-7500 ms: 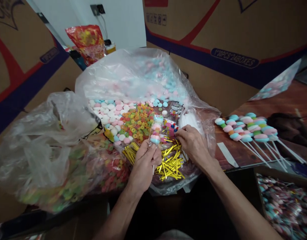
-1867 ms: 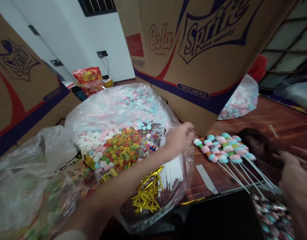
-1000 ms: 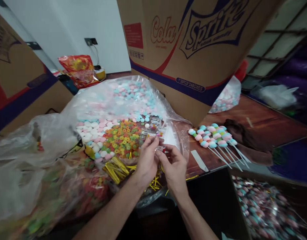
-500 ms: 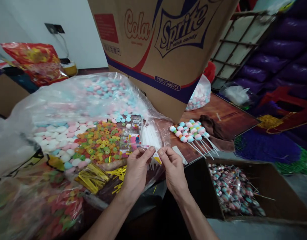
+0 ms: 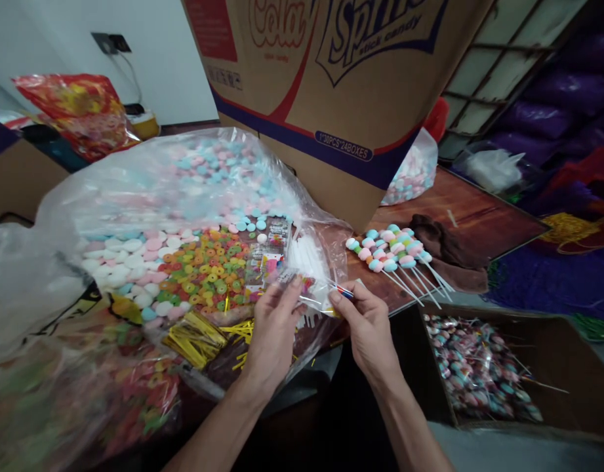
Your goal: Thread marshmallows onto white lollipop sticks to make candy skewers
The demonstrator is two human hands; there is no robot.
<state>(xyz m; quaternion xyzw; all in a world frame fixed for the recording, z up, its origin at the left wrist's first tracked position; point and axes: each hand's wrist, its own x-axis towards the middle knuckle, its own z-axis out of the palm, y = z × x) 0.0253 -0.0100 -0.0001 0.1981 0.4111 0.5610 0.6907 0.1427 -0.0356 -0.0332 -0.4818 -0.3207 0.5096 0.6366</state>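
Between my two hands a small clear plastic bag with printed colours is stretched out. My left hand pinches its left end between thumb and fingers. At the other end my right hand is closed on the bag's edge, where a blue and red printed strip shows. Just behind the hands lie white sticks and a stack of printed bags. Gummy rings and pale round candies are heaped to the left. Gold twist ties lie beside my left hand.
Candy skewers rest on the table at right, beside a brown cloth. Below them stands an open carton of wrapped candy sticks. A tall cardboard box rises at the back, with a red packet to its left.
My hands have moved apart, and the bag, mostly hidden between my fingers before, is now spread between them. The camera view has tilted down and shifted a little left.
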